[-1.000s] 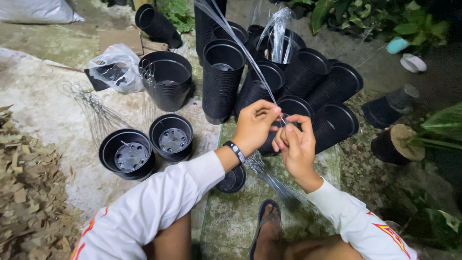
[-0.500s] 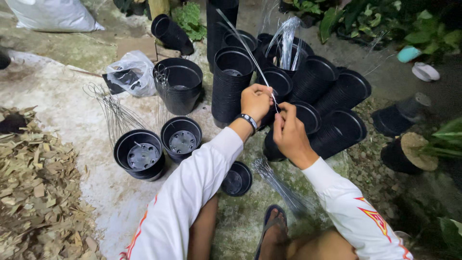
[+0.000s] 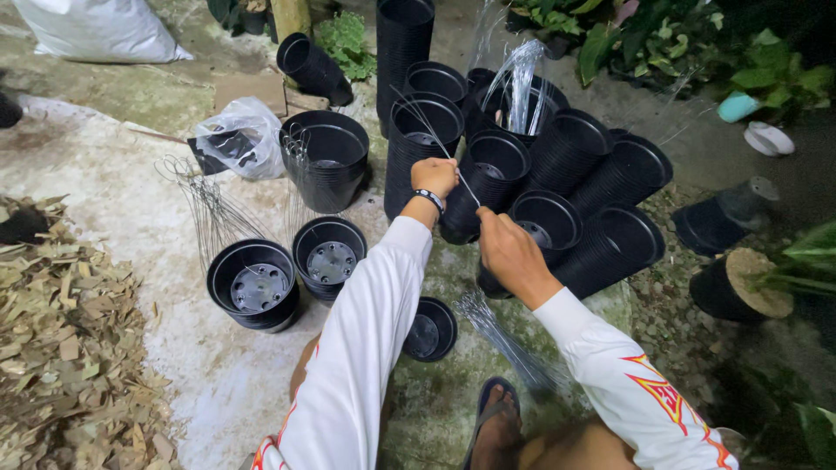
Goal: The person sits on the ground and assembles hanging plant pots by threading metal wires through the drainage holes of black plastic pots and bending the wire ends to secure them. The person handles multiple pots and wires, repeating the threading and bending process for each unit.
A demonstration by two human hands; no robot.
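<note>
My left hand (image 3: 434, 177) and my right hand (image 3: 508, 250) both pinch a thin metal wire (image 3: 424, 122) that runs up and to the left over the stacked black plastic pots (image 3: 418, 148). The left hand, with a dark wristband, grips the wire higher up. The right hand holds its lower end just above a tilted pot stack (image 3: 544, 222). A bundle of straight wires (image 3: 505, 335) lies on the ground by my sandalled foot (image 3: 496, 426).
Two open black pots (image 3: 254, 283) (image 3: 329, 254) stand at left, a small one (image 3: 428, 328) under my left arm. Bent wire hangers (image 3: 209, 209) lie beside a large pot (image 3: 326, 170). Dry leaves (image 3: 61, 339) pile at far left; a plastic bag (image 3: 233, 137) behind.
Both hands have moved farther out over the pot stacks, and drawn apart along the wire. The view has shifted, so the pots sit lower in frame.
</note>
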